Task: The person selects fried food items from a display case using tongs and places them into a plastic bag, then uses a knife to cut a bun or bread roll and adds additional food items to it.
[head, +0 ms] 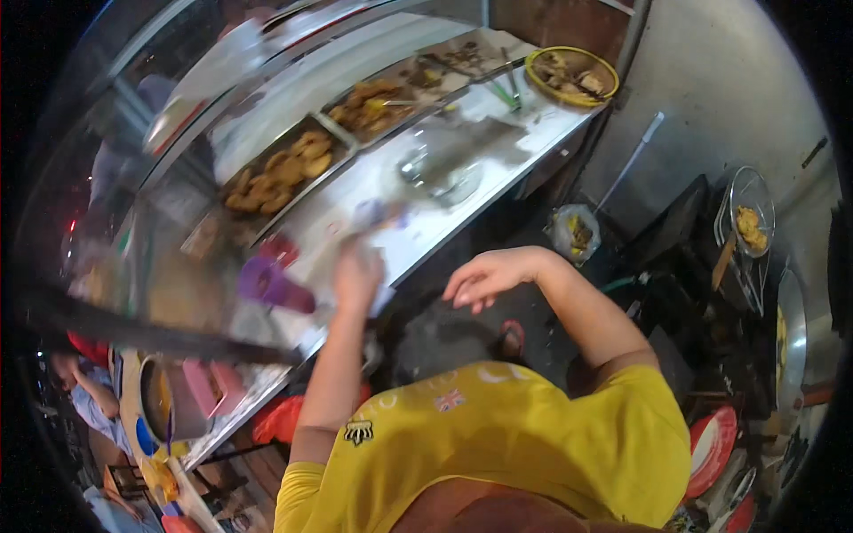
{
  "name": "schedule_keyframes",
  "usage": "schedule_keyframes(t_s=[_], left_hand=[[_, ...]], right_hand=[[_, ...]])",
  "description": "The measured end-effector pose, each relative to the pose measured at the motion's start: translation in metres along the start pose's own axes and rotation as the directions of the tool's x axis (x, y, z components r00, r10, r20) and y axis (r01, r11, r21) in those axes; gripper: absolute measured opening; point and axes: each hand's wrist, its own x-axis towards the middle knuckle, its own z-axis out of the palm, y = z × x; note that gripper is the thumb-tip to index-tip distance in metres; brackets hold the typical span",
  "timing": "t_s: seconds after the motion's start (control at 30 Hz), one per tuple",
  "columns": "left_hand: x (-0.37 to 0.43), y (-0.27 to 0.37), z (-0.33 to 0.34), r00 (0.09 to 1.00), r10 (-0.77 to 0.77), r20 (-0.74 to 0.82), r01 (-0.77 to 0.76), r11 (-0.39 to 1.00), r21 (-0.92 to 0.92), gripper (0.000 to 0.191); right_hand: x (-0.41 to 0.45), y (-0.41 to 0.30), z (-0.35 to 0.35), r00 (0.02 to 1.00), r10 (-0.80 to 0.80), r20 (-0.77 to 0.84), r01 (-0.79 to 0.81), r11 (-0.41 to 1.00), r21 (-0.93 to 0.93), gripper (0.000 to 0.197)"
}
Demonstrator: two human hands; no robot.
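Note:
My left hand (360,274), blurred, is over the near edge of the white counter (426,230), next to a pale sheet or bag; whether it grips anything is unclear. A purple plastic cup (276,285) lies tilted to its left, with a small red item (278,249) behind it. Small blue-and-white items (380,214) lie just beyond the fingers, too blurred to identify. My right hand (490,278) hangs in the air off the counter, fingers loosely bent and apart, holding nothing. Farther along the counter is a clear plastic bag (460,183).
Metal trays hold golden fried pieces (286,166) and more fried food (373,110). Tongs (510,90) lie near a yellow-rimmed basket (530,61). At right are a wire strainer (753,193) and a large wok (793,346). A large pot (190,393) stands lower left, near a seated person (100,400).

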Motion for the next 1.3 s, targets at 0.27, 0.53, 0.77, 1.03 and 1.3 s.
schedule_keyframes(t_s=[0.27, 0.53, 0.77, 1.03, 1.3], left_hand=[[0.075, -0.008, 0.067, 0.931, -0.242, -0.275, 0.343, 0.837, 0.427, 0.027], [-0.006, 0.073, 0.093, 0.963, -0.037, -0.268, 0.042, 0.999, 0.013, 0.018], [0.005, 0.195, 0.203, 0.866, 0.058, 0.497, -0.004, 0.994, -0.108, 0.009], [0.112, 0.266, 0.360, 0.768, 0.146, 0.624, -0.040, 0.983, -0.181, 0.033], [0.171, 0.277, 0.445, 0.710, -0.012, 0.704, 0.177, 0.971, -0.162, 0.049]], right_hand=[[0.009, 0.298, -0.255, 0.323, 0.610, -0.723, 0.503, 0.537, 0.677, 0.043], [0.049, 0.347, -0.294, 0.385, 0.645, -0.661, 0.872, -0.018, 0.490, 0.074], [-0.018, 0.379, -0.235, 0.279, 0.658, -0.700, 0.835, 0.193, 0.515, 0.065], [-0.066, 0.420, -0.172, 0.271, 0.668, -0.693, 0.854, 0.166, 0.494, 0.064], [-0.070, 0.414, -0.176, 0.294, 0.657, -0.694, 0.861, 0.133, 0.491, 0.069]])
